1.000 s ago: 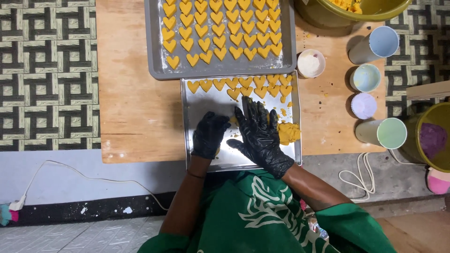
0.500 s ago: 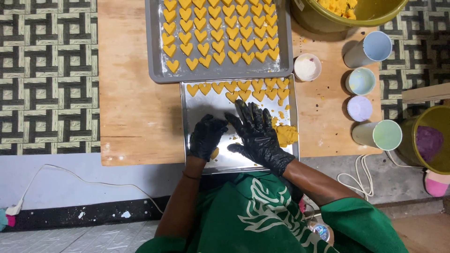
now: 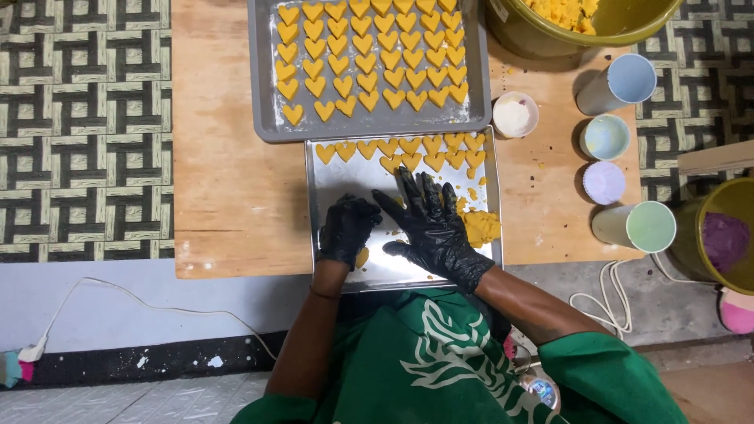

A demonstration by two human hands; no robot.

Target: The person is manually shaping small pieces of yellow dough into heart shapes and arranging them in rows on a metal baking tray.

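Overhead, a wooden worktop (image 3: 228, 196) carries two metal trays; on the nearer tray (image 3: 334, 188) the right hand (image 3: 430, 228) lies spread flat (empty), while the left hand (image 3: 345, 229) curls over yellow dough (image 3: 362, 257) at six o'clock. Pressing hard could tear it.

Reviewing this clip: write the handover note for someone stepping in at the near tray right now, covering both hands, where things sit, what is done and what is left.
Left hand: black glove, curled on the near tray, a bit of yellow dough showing beneath it.
Right hand: black glove, fingers spread flat on the same tray.
Dough lump lies at the tray's right side, beside the right hand.
Done: far tray carries rows of heart shapes; the near tray has two rows of hearts along its far edge.
Left: most of the near tray is unfilled; the lump is uncut.
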